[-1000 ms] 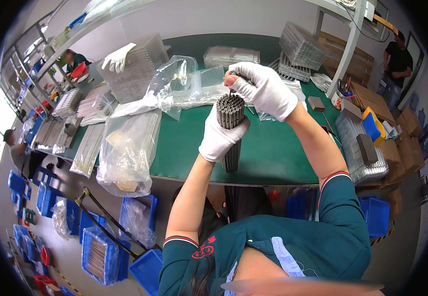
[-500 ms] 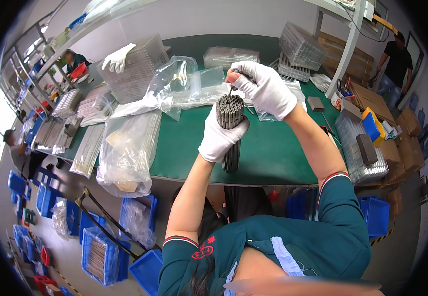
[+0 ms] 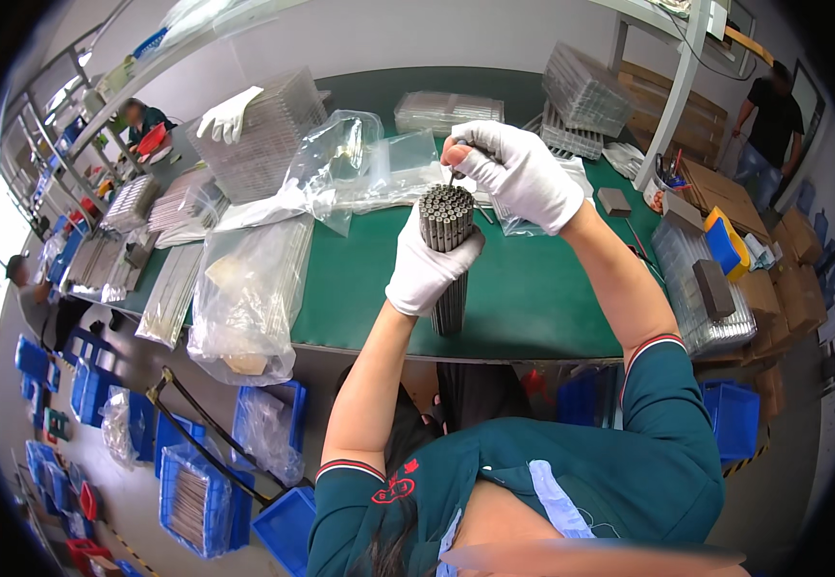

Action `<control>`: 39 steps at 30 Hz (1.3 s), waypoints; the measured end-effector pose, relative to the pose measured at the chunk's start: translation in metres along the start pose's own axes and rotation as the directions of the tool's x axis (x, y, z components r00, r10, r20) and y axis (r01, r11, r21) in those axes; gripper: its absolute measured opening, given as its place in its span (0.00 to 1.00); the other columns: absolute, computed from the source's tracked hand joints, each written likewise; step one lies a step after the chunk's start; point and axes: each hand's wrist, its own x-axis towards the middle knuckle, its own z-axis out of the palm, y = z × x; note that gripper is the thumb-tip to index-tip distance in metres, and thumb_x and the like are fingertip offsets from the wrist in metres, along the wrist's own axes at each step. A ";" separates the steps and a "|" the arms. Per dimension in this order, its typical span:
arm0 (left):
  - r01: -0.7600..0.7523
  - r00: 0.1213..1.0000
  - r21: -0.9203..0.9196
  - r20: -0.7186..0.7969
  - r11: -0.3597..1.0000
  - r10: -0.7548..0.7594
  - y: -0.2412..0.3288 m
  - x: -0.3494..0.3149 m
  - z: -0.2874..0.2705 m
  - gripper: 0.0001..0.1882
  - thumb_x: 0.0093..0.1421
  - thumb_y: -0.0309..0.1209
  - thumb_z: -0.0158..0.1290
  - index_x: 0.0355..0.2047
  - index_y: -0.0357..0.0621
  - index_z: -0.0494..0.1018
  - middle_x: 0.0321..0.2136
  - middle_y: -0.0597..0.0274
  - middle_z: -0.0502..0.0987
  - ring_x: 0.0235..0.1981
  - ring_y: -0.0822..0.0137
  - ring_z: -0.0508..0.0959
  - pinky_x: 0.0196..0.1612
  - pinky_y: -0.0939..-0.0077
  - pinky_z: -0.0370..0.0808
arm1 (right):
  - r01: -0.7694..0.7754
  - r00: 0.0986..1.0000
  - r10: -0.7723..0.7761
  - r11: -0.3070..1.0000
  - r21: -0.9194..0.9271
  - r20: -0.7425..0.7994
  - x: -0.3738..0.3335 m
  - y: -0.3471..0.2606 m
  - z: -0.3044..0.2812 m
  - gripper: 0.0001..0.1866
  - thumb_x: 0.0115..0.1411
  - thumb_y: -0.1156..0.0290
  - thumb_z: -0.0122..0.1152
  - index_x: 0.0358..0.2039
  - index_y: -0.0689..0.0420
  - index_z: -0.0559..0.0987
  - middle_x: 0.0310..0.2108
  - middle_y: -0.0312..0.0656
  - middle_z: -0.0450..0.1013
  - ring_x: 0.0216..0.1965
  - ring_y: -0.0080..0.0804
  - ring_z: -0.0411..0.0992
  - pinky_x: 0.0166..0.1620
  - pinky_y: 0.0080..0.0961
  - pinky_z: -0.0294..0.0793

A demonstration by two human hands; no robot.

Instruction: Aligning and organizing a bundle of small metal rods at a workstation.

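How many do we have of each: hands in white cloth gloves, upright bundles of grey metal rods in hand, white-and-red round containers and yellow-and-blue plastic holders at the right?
Hands in white cloth gloves: 2 (left hand, right hand)
Upright bundle of grey metal rods: 1
White-and-red round container: 1
Yellow-and-blue plastic holder: 1
Total: 5

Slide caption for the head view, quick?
White-gloved left hand grips an upright bundle of grey cylindrical rods; white-gloved right hand pinches a thin dark piece above, at a green table.
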 end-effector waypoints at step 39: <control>-0.004 1.000 0.030 -0.005 1.000 0.004 0.003 0.000 0.001 0.19 0.45 0.24 0.59 0.38 0.39 0.67 0.29 0.67 0.73 0.29 0.78 0.72 0.35 0.81 0.71 | 0.030 1.000 -0.030 0.999 -0.019 -0.003 -0.003 -0.006 0.004 0.11 0.61 0.65 0.55 0.35 0.62 0.75 0.28 0.36 0.72 0.32 0.20 0.69 0.38 0.19 0.70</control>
